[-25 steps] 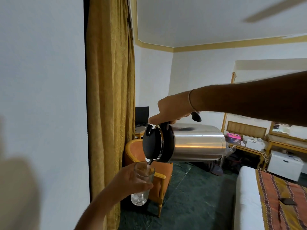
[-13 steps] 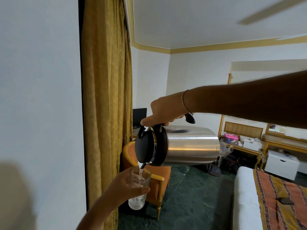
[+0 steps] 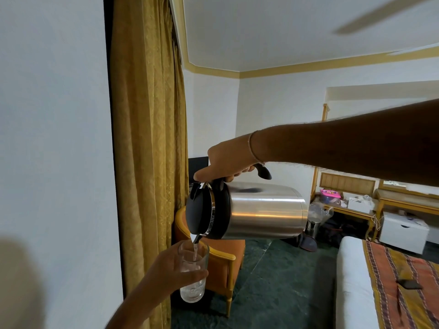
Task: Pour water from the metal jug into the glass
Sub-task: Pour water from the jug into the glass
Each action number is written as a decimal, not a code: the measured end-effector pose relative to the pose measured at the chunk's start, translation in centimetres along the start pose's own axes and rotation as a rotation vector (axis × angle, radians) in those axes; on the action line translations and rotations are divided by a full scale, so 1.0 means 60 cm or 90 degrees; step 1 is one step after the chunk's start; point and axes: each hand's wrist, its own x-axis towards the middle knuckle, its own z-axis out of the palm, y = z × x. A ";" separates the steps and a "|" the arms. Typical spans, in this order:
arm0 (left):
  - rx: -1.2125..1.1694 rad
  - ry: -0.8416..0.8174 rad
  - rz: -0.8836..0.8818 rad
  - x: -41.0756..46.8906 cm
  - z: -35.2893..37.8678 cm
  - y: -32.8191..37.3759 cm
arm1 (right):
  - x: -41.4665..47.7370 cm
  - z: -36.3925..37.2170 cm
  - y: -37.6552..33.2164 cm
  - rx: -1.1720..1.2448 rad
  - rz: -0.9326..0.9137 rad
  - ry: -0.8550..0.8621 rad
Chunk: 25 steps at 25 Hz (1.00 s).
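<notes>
A steel jug (image 3: 263, 211) with a black lid lies tipped on its side in mid-air, its spout pointing down to the left. My right hand (image 3: 228, 161) grips its black handle from above. A thin stream of water runs from the spout into a clear glass (image 3: 193, 271) held upright just below. My left hand (image 3: 166, 273) is wrapped around the glass from the left. Water stands in the bottom part of the glass.
A white wall (image 3: 52, 138) and a gold curtain (image 3: 147, 138) stand close on the left. An orange armchair (image 3: 225, 260) sits behind the glass. A bed (image 3: 356, 288) with a striped cover lies at the lower right, and a wooden desk (image 3: 351, 210) with boxes stands beyond.
Water has started to run from the spout into the glass and its level has risen. Jug and glass have shifted slightly left in the view.
</notes>
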 end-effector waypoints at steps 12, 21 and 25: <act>-0.054 -0.016 -0.005 0.003 -0.003 0.014 | 0.000 0.014 0.013 0.036 0.017 -0.028; -0.064 -0.039 -0.009 0.024 0.003 0.022 | 0.009 0.013 0.013 0.018 0.005 -0.014; -0.077 -0.051 0.004 0.038 -0.001 0.030 | 0.011 0.016 0.013 -0.001 -0.002 0.001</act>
